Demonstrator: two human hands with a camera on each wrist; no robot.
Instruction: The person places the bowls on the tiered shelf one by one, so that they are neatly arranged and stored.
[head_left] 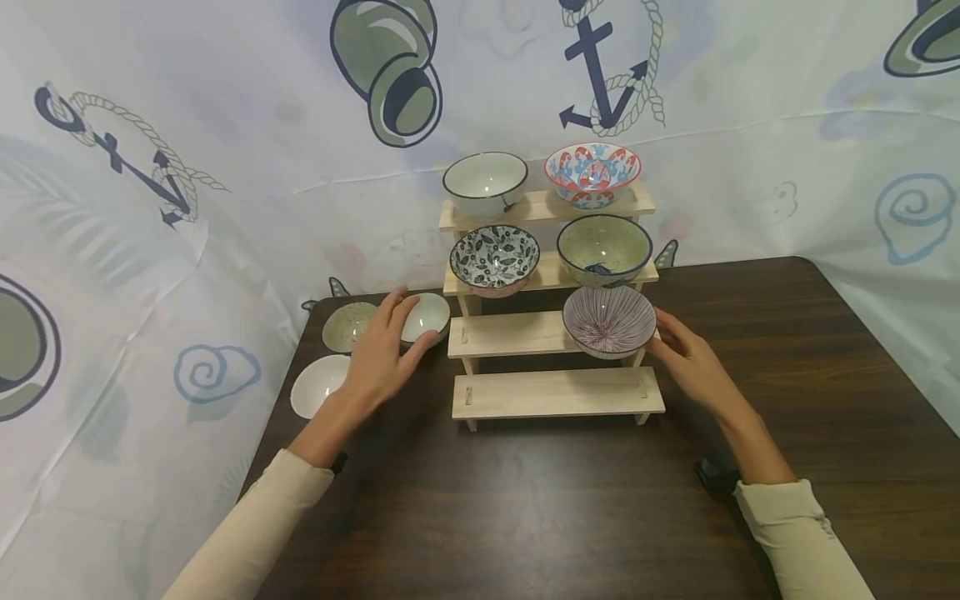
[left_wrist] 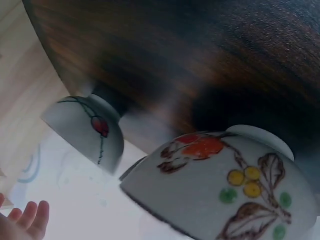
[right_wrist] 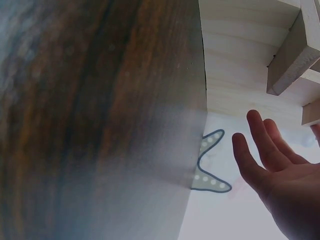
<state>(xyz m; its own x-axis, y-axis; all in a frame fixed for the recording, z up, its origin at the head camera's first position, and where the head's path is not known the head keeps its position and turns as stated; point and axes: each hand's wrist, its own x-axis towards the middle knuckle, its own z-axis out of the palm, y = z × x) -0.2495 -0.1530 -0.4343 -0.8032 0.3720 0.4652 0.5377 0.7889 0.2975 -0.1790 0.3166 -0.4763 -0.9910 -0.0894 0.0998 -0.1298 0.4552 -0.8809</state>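
My left hand is at the left side of a small pale bowl with a dark rim, its thumb and fingers spread around the near edge. In the left wrist view its fingertips show at the lower left, with a gap to the bowls there. At the other side, my right hand is against the right edge of a purple-striped bowl, which sits on the second-lowest step of a wooden stand. The right wrist view shows its fingers extended; whether they touch the bowl is hidden.
A speckled green bowl and a white bowl stand at the table's left edge. Higher steps hold a leaf-patterned bowl, an olive bowl, a white dark-rimmed bowl and a red-blue bowl. A printed cloth hangs behind.
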